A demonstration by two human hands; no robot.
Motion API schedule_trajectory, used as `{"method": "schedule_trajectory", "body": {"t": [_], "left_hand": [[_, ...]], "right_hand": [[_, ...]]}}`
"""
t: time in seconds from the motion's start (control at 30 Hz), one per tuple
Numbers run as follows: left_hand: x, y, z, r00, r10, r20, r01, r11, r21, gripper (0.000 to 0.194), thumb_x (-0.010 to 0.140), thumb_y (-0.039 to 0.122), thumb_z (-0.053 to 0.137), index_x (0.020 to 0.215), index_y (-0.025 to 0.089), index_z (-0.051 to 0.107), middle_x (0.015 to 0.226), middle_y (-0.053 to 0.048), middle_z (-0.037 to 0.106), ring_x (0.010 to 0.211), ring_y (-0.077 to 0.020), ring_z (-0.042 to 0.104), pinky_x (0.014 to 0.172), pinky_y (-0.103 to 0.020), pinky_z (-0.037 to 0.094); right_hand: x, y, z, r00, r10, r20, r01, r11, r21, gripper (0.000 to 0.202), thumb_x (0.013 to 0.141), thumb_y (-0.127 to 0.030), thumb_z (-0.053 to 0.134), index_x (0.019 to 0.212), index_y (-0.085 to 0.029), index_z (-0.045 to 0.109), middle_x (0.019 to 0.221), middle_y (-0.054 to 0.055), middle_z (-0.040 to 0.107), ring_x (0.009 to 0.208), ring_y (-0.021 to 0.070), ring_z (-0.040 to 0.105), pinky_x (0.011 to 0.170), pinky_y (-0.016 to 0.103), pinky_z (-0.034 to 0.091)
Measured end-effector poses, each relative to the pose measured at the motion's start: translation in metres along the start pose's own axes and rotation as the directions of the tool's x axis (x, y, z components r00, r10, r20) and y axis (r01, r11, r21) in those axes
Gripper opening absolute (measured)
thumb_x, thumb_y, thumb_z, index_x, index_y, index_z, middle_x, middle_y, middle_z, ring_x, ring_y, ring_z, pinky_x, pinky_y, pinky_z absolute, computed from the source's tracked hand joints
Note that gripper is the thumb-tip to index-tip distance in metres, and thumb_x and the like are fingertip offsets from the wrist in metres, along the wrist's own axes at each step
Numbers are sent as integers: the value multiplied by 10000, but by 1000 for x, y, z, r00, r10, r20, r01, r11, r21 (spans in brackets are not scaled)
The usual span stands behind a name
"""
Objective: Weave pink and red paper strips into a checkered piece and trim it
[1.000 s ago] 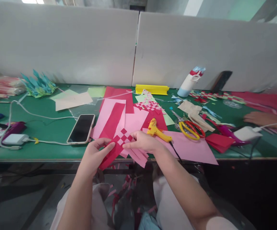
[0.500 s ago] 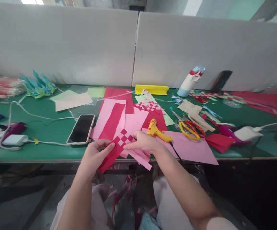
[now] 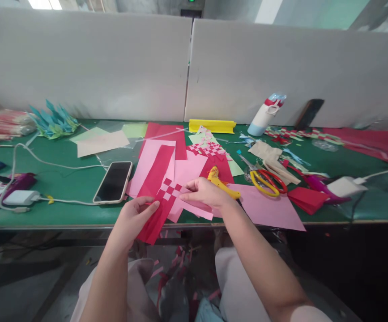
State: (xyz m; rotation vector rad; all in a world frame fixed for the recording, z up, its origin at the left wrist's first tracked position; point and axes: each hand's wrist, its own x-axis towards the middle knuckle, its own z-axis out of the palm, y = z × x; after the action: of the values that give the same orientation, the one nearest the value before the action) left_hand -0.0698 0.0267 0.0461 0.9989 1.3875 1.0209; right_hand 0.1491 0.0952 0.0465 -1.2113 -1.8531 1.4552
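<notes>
Between my hands, over the table's front edge, is a woven paper piece (image 3: 170,189) with a red and pink checkered patch. Its red strips (image 3: 153,223) run down to the left, and its pink strips (image 3: 197,208) stick out to the right. My left hand (image 3: 136,220) pinches the red strips between thumb and fingers. Closed on the pink strips beside the checks is my right hand (image 3: 204,193). A yellow glue gun (image 3: 221,182) lies just behind the right hand. Pink and red paper sheets (image 3: 156,163) spread out beyond the weave.
Scissors with yellow and red handles (image 3: 267,182) lie to the right, near a red folded paper (image 3: 307,199). A phone (image 3: 113,182) on a cable is at the left. Further back stand a white bottle (image 3: 264,117) and a yellow holder (image 3: 212,126).
The woven piece has turned slightly, its pink strips now pointing more to the right. My right hand has shifted a little right, off the checkered patch. The left hand stays nearly in place.
</notes>
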Motion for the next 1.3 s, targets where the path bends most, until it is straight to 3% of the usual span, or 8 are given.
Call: {"method": "schedule_trajectory", "body": {"t": [0.33,0.47,0.6,0.7,0.87,1.03,1.17,1.3], "left_hand": [[3,-9,-13,984,-47,171,29,994,108,396,655,504,752,829,150,713,790,-57,724,712,-210,665,627,-275,513],[2,-8,-21,967,-50,248,-7,975,222,372,727,518,686,822,161,732,789,-41,730,776,-223,666,674,-268,502],[5,-6,-17,990,-1,138,-26,980,196,384,715,513,700,890,175,750,855,-57,748,935,-259,658,812,-304,495],[9,-7,-7,996,20,84,-29,994,107,386,676,477,747,918,176,734,883,-63,749,897,-229,661,807,-295,498],[14,-8,3,993,55,104,-54,998,-13,252,643,360,802,760,172,681,697,0,694,667,-126,613,623,-202,465],[9,0,-8,956,53,287,-22,993,-112,213,675,322,790,714,172,644,635,15,654,561,-95,568,546,-185,437],[9,3,-15,877,84,473,-35,993,-111,202,672,281,797,656,151,643,595,8,622,539,-82,539,541,-179,424],[14,2,-12,867,81,492,-27,993,-115,172,682,270,792,683,158,661,621,3,635,566,-88,556,561,-180,437]], "right_hand": [[7,12,-13,995,1,-102,-1,1000,-4,383,661,-419,769,926,-151,699,915,60,722,870,222,661,787,342,519],[8,14,-16,998,65,-2,-65,998,4,431,674,-357,766,1055,-169,696,1089,88,719,1036,252,651,876,372,524],[5,6,-14,992,78,100,-69,994,-86,460,664,-328,771,1094,-182,700,1105,71,722,1038,255,660,914,393,514],[2,-4,-6,986,100,132,-89,992,-87,427,665,-288,766,1071,-170,708,1079,73,730,1032,247,662,846,334,534],[3,-7,3,984,77,161,-70,996,-49,362,682,-301,763,1011,-157,714,1021,66,738,956,212,671,753,268,523],[5,2,-7,994,-41,98,34,997,69,411,809,-511,614,899,-126,726,805,69,720,750,154,664,690,253,513],[-9,0,-15,999,31,24,-30,999,-42,308,735,-445,695,765,-144,750,650,28,671,650,132,623,585,210,466],[-30,-5,-13,990,121,68,-106,976,-192,257,676,-410,726,695,-155,731,595,5,655,567,120,584,483,200,391]]}}
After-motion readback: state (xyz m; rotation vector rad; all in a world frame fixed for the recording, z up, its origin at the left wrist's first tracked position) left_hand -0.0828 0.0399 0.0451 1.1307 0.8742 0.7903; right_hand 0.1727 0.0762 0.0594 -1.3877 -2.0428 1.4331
